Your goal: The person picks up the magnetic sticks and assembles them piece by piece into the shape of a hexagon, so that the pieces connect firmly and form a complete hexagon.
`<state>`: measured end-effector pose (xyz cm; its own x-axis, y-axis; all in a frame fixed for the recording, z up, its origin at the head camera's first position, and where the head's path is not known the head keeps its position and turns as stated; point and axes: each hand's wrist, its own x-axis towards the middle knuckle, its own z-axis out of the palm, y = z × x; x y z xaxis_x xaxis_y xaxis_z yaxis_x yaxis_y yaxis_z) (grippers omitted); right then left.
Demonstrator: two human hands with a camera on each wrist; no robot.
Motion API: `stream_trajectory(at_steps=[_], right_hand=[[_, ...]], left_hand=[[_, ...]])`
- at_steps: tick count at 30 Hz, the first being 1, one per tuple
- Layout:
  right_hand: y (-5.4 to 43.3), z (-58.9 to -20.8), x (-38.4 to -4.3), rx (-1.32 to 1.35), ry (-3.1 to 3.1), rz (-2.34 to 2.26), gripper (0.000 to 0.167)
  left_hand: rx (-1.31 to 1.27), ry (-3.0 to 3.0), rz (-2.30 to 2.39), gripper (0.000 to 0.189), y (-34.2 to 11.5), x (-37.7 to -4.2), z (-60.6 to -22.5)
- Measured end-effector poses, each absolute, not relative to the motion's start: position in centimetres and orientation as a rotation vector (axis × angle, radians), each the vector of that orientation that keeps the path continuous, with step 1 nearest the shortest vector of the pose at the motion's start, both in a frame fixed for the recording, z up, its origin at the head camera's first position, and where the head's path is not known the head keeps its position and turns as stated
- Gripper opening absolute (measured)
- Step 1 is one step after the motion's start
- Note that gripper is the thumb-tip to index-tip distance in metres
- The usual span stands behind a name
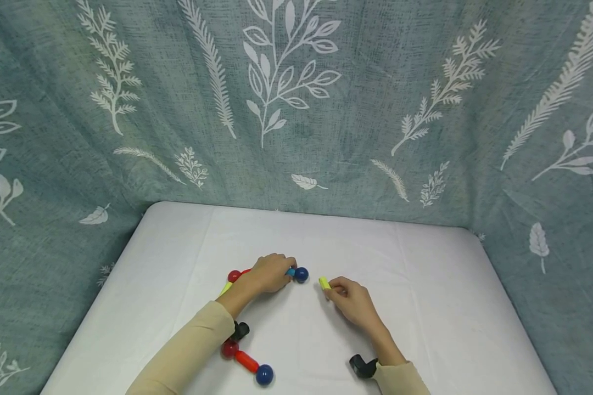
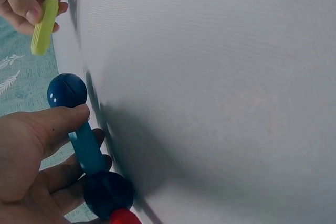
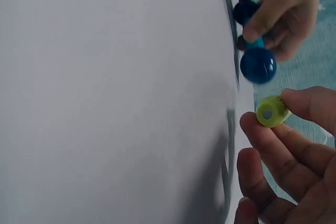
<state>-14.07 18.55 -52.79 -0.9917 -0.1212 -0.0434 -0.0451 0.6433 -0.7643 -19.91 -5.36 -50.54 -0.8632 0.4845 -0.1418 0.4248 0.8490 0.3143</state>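
Observation:
My left hand (image 1: pixel 272 272) pinches a light blue magnetic rod (image 2: pixel 88 150) between thumb and fingers. A blue ball (image 1: pixel 301 275) sits on the rod's right end, and a dark blue ball (image 2: pixel 108 192) joins its other end to a red rod (image 2: pixel 125 217). Across a small gap to the right, my right hand (image 1: pixel 354 302) holds a short yellow rod (image 1: pixel 324 283) by thumb and fingertips. Its pale round end face (image 3: pixel 267 114) shows in the right wrist view. The yellow rod points toward the blue ball, apart from it.
Behind the left forearm a red ball (image 1: pixel 234 276) meets a second yellow rod (image 1: pixel 225 288), partly hidden by the arm. Nearer, another red ball (image 1: pixel 230 349), a red rod (image 1: pixel 247 361) and a blue ball (image 1: pixel 264 375) lie in line on the white table (image 1: pixel 440 296). A patterned curtain (image 1: pixel 296 109) hangs behind.

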Motion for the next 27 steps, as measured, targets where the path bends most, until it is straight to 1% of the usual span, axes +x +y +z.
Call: stream_trajectory(at_steps=[9, 18, 27], right_hand=[[15.8, -52.9, -14.0, -0.182, 2.688, -1.323, 0.021], [15.2, -53.2, -14.1, -0.204, 2.676, -1.286, 0.021], [14.9, -53.2, -14.4, -0.198, 2.672, -1.264, 0.018]], left_hand=[[0.702, 2.813, 0.413, 0.025, -5.4, -19.9, -50.5], [0.716, 2.815, 0.412, 0.026, -5.5, -19.9, -50.6], [0.725, 2.810, 0.414, 0.024, -5.5, -20.0, -50.6]])
